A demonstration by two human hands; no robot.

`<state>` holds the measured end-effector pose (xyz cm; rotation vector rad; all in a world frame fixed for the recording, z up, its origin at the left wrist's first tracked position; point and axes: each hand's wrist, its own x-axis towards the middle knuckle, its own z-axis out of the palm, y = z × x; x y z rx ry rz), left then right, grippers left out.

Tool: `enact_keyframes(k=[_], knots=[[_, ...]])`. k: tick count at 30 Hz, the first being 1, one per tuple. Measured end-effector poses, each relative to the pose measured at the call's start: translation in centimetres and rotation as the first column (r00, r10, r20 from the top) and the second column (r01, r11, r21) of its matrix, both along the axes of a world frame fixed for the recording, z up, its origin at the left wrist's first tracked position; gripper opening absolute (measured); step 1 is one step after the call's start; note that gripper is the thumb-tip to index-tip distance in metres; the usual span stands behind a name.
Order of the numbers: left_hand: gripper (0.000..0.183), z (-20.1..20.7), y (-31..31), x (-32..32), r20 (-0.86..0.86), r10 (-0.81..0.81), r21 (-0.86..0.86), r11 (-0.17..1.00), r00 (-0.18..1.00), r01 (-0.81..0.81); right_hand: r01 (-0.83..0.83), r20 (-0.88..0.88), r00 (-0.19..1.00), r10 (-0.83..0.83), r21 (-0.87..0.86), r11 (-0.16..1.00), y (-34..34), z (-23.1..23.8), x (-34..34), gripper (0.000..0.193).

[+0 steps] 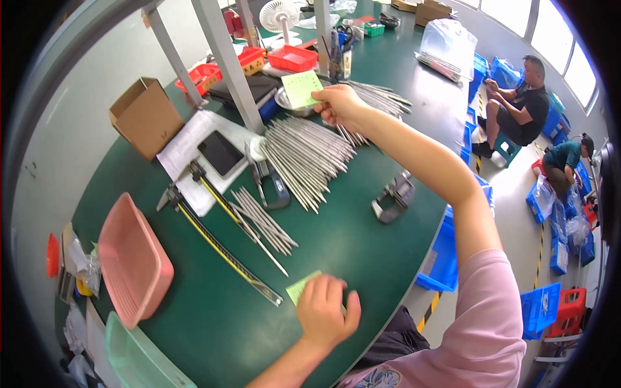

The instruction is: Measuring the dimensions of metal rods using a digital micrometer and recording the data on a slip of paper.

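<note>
At the green table (213, 323), we observed the right hand (341, 105) pinching a yellow-green slip (300, 89) near the metal rods (304, 155), apparently cornerwise to keep its face clear, while the left hand (323, 312) covered a second slip (297, 288), grip undeterminable.

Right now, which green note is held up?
The far note, pinched in the right hand; the near note lies on the table, partly under the left hand.
</note>
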<state>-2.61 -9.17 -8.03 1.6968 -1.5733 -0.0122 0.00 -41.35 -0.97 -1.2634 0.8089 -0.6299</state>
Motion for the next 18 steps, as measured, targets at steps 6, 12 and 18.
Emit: enact_keyframes(k=[6, 12, 18], knots=[[0.011, -0.3, 0.4, 0.2, -0.167, 0.015, 0.015, 1.000, 0.986, -0.012, 0.286, -0.046, 0.953, -0.300, -0.199, 0.938, -10.6, 1.8, 6.3, 0.037], [0.010, 0.5, -0.2, 0.7, -0.186, 0.016, 0.029, 1.000, 0.982, -0.011, 0.586, 0.074, 0.523, -0.849, -0.754, 0.295, -14.2, 0.1, 4.4, 0.036], [0.028, -0.2, 0.4, 1.2, -0.184, -0.043, 0.149, 0.986, 0.982, 0.071, 0.386, -0.008, 0.578, -0.816, -0.878, 0.283, -18.4, 1.2, 2.4, 0.050]])
